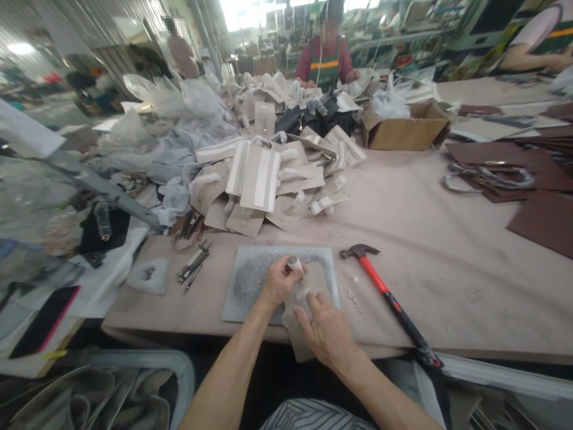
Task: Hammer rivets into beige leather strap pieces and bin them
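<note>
My left hand [278, 282] is closed around a short, pale cylinder [294, 263] with a flat round end facing up; it looks like a punch. Beneath it lies a beige bag panel [319, 278], partly on a worn grey slab [250, 263] and partly over the table's front edge. My right hand [329, 331] grips this panel, its thumb and fingers around a whitish, plastic-wrapped part. The cylinder's lower end is hard to make out. To the right lies a claw hammer [376, 275] with a red and black handle, its head pointing away from me.
Beige bag panels [259, 179] are heaped ahead, with plastic wrap [179, 143] to their left. A cardboard box [403, 131] and brown panels [537, 221] are at right. Slim tools [194, 266] and a bag of small parts [147, 275] lie left. A person [329, 60] sits opposite.
</note>
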{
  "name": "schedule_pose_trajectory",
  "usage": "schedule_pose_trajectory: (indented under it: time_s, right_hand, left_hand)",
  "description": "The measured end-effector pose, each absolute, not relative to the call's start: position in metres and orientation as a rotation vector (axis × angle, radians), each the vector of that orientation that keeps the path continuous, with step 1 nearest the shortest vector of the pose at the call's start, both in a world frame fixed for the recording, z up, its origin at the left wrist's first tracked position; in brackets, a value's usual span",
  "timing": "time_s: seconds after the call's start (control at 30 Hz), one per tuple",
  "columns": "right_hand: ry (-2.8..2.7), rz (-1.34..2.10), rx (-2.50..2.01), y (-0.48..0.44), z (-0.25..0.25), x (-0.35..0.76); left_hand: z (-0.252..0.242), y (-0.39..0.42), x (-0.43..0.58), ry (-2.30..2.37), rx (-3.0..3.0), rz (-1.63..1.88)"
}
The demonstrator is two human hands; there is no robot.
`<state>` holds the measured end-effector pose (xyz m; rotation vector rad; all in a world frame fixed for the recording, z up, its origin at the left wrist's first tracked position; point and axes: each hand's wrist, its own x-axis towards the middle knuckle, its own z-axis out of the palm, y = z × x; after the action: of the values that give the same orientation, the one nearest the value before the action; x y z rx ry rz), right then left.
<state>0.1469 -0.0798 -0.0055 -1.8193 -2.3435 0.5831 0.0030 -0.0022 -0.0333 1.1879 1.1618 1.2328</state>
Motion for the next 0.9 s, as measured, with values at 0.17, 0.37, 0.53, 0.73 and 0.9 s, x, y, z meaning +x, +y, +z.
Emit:
schedule_pose_trajectory:
  time_s: [0.17,0.37,0.53,0.73,0.9]
  right_hand:
    - [-2.268,0.630,-1.819,-0.077,-0.006,0.148]
    - [-2.242,0.673,-1.818,-0.080,-0.006,0.148]
    - [-2.132,0.782,-1.607,-0.072,-0.007,0.166]
    - [-1.999,0.125,-1.920,-0.034,-0.009,0.247]
    - [-1.898,0.523,-2.220,-0.013,-0.016,0.297]
  left_hand:
    - [-0.031,-0.003,0.000,1.167,1.236,1.162]
    - [-0.033,-0.004,0.002,1.207,1.271,1.167]
    - [-0.033,-0.002,-0.001,1.200,1.377,1.101]
    - [-0.030,0.003,-0.008,1.101,1.482,0.996]
    - [-0.026,0.002,-0.009,1.056,1.545,0.991]
